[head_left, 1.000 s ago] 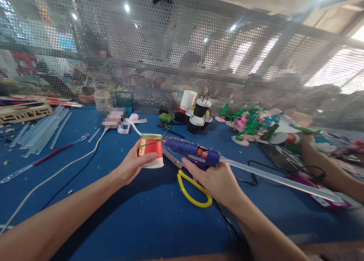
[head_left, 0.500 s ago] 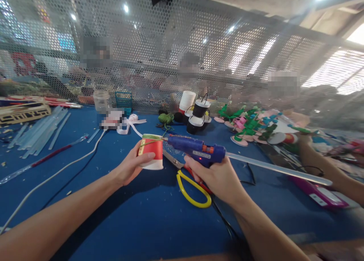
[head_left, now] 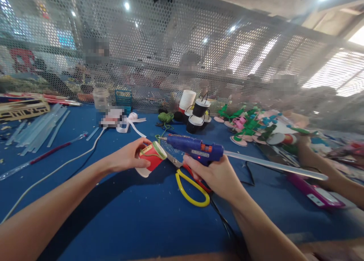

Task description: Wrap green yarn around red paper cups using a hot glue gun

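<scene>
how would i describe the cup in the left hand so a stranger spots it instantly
Find the blue tabletop, then the left hand above it, left of the blue hot-glue gun. That hand holds a tilted paper cup. Its red side and the green yarn near its rim set it apart from the mostly white stack of cups and the black containers farther back.

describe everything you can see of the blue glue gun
The blue glue gun looks like hard plastic, with an orange part showing through an opening in its upper side, a pale label and a lit red light. Its narrow, metal-looking nozzle points left, close to the rim of the tilted red cup; whether they touch is hard to tell. A long translucent glue stick juts from the back. The right hand grips it over the table, hiding most of the handle.
</scene>
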`<control>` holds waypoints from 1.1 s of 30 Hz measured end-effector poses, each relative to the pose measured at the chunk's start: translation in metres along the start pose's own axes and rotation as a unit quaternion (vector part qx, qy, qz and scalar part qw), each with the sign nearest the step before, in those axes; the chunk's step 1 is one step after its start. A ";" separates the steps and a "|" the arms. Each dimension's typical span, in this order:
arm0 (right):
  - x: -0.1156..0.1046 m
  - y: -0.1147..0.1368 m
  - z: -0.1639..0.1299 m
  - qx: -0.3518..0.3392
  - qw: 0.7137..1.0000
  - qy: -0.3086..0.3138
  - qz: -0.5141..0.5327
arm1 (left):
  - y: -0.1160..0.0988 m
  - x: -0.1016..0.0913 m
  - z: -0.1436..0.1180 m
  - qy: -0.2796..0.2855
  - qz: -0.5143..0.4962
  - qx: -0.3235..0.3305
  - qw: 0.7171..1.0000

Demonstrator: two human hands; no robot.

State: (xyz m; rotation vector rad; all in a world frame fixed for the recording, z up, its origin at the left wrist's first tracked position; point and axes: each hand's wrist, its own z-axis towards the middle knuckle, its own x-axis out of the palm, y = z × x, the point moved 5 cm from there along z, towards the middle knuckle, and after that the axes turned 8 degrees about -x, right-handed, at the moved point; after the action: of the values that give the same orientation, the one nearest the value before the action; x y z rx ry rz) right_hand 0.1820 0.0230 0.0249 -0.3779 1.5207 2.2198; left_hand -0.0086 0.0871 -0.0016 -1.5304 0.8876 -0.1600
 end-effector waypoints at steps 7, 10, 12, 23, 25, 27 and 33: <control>0.005 0.008 0.002 0.003 0.997 0.070 -0.028 | -0.012 0.004 -0.006 -0.056 0.438 0.022 0.897; 0.008 0.009 0.006 0.009 0.994 0.104 -0.032 | -0.015 0.004 -0.007 -0.100 0.506 0.058 0.855; 0.009 0.007 0.009 0.020 0.992 0.119 -0.035 | -0.014 0.005 -0.007 -0.108 0.518 0.067 0.846; 0.006 -0.005 0.008 0.013 0.994 0.094 -0.045 | -0.007 0.005 -0.003 -0.156 0.542 0.102 0.819; 0.005 -0.004 0.006 -0.024 0.993 0.089 -0.073 | -0.008 0.005 -0.003 -0.141 0.524 0.124 0.831; 0.003 -0.003 0.004 -0.050 0.991 0.085 -0.094 | -0.008 0.006 -0.003 -0.124 0.509 0.140 0.840; 0.000 -0.003 0.005 -0.048 0.989 0.082 -0.115 | -0.006 0.006 -0.003 -0.109 0.499 0.127 0.851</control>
State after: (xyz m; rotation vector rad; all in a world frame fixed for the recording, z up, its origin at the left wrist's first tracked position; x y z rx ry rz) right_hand 0.1836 0.0285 0.0238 -0.7440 1.3745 2.1275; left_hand -0.0033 0.0808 0.0019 -0.6753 1.3050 0.6210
